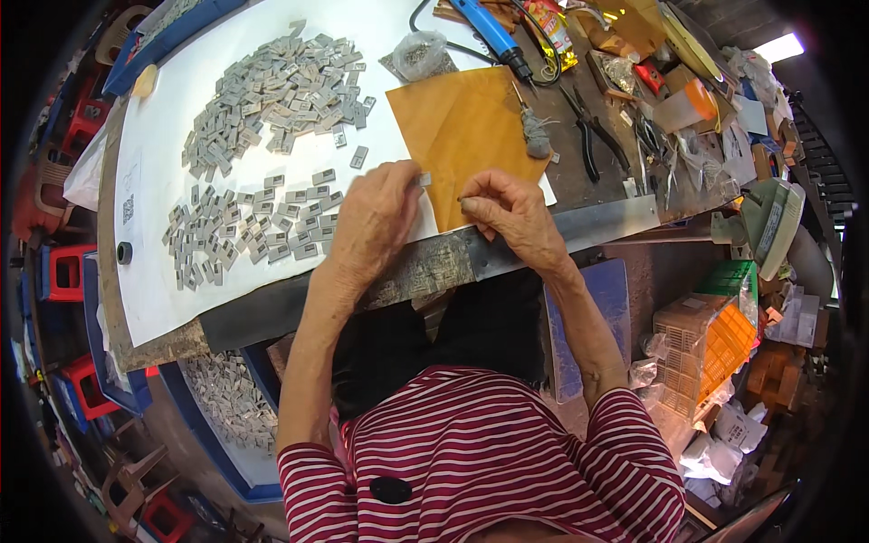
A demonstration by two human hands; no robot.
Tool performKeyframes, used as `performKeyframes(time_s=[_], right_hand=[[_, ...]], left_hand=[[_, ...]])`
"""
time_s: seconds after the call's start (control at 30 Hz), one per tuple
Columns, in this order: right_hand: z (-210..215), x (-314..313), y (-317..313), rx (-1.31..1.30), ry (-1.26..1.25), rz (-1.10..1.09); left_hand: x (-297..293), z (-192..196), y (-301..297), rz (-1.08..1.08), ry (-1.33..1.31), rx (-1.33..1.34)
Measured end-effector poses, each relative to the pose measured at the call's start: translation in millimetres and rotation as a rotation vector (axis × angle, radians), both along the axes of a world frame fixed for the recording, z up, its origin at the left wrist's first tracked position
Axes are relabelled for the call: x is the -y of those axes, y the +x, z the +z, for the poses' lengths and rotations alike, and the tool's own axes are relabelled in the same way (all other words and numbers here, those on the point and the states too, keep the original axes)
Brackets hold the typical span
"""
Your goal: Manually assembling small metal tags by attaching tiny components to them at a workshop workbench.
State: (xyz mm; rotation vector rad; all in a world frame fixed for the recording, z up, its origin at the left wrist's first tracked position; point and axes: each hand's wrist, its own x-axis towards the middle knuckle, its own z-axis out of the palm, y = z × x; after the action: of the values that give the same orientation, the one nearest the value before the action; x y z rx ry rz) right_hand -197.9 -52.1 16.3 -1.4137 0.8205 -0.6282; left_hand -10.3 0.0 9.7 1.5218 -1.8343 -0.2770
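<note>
My left hand point(382, 210) is closed at the edge of a brown sheet point(466, 109), with a small grey rectangular piece point(423, 179) showing at its fingertips. Over the sheet's near right part, my right hand point(518, 215) has thumb and forefinger pinched together. Whatever lies in that pinch is too small to make out. Left of my left hand, many like pieces point(303, 213) are spread loosely on white paper point(149, 271). Behind them a dense heap of the same grey pieces point(285, 86) covers the paper.
Behind the sheet lie a blue electric tool point(489, 34) and a clear bag of small parts point(422, 56). Black-handled pliers point(595, 136) and a grey lump on a thin rod point(535, 134) are to its right. Below the bench stand a blue bin point(204, 443) and an orange crate point(724, 348).
</note>
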Motion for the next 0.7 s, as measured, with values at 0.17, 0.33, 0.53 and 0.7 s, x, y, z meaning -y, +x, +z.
performKeyframes(time_s=[0.17, 0.33, 0.53, 0.7], right_hand=[[2.5, -1.6, 0.9, 0.025, 0.021, -0.039], [-3.2, -3.2, -4.6, 0.067, 0.058, -0.075], [-3.0, -5.0, -8.9, 0.08, 0.099, -0.04], [-3.9, -6.1, -6.8, 0.036, 0.096, -0.02]], left_hand=[[-12.0, -1.7, -24.5, 0.008, 0.081, -0.378], [-22.1, 0.9, -38.2, 0.067, 0.399, -0.899], [-24.6, -3.7, -39.5, 0.088, 0.418, -1.024], [-26.4, -2.0, -39.6, 0.075, 0.435, -1.017]])
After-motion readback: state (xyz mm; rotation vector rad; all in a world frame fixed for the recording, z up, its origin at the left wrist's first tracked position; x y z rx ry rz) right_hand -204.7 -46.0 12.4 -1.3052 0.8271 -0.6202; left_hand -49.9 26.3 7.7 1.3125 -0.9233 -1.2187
